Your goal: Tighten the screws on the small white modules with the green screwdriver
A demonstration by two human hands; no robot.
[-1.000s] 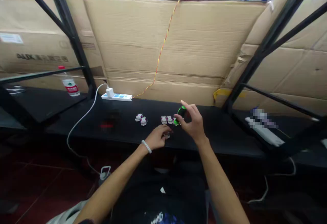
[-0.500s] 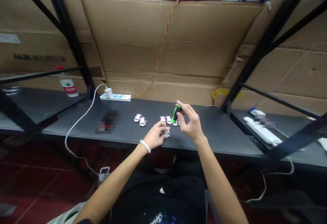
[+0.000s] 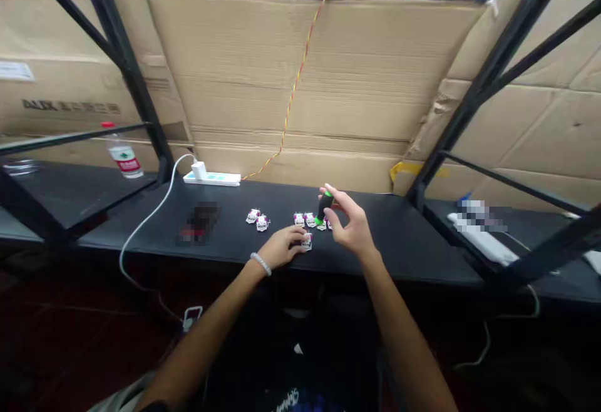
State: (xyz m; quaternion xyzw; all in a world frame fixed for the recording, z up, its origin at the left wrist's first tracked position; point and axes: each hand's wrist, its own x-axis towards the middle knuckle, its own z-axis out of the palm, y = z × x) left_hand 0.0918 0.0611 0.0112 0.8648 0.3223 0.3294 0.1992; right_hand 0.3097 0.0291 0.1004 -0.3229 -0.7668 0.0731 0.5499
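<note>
We hold the small, mostly white part (image 3: 307, 242) at the narrowed fingertips of our left hand (image 3: 280, 246), on the black bench (image 3: 413, 246). Our right hand (image 3: 351, 223) grips the black-and-green screwdriver (image 3: 325, 203), leaning just beside this part.

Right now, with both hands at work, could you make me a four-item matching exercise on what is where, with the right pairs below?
Things:
1. Left hand
2. Tool
3. Bottle
4. Power strip

Descriptions:
A. Has a red cap
B. Has a white plug in it
C. Black and green, held in the right hand
D. Touches a white part, white bracelet at its wrist

Pairs: 1-D, 2-C, 3-A, 4-B
</note>
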